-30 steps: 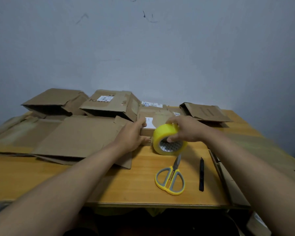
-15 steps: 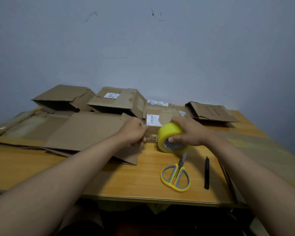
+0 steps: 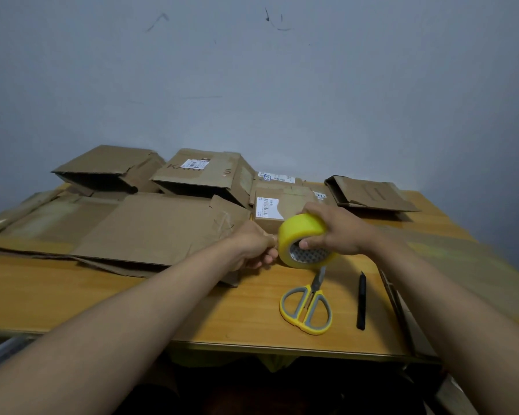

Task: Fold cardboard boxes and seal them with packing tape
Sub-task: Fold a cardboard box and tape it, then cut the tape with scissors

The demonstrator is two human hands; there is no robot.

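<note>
A glossy yellow tape roll (image 3: 304, 239), a thick ring with a patterned inner core, is tilted just above the smooth orange-brown wooden table (image 3: 162, 310); behind it sits a small closed cardboard box (image 3: 277, 215) of matte brown board bearing a white printed label; to the left a large flattened cardboard sheet (image 3: 150, 229) lies creased and scuffed, and at the back two open-sided boxes (image 3: 204, 178) rest against the pale wall; a folded carton (image 3: 369, 194) lies at the far right; nearer, yellow-and-grey scissors (image 3: 307, 304) lie closed beside a slim black pen (image 3: 362, 301), both clear of the hands; the right hand (image 3: 339, 232) grips the roll, fingers curled over its outer band and thumb pressed at the core's edge; the left hand (image 3: 253, 245) is curled just beside the roll's left rim, its fingertips pinched together, though whether they hold the tape's end cannot be told.
</note>
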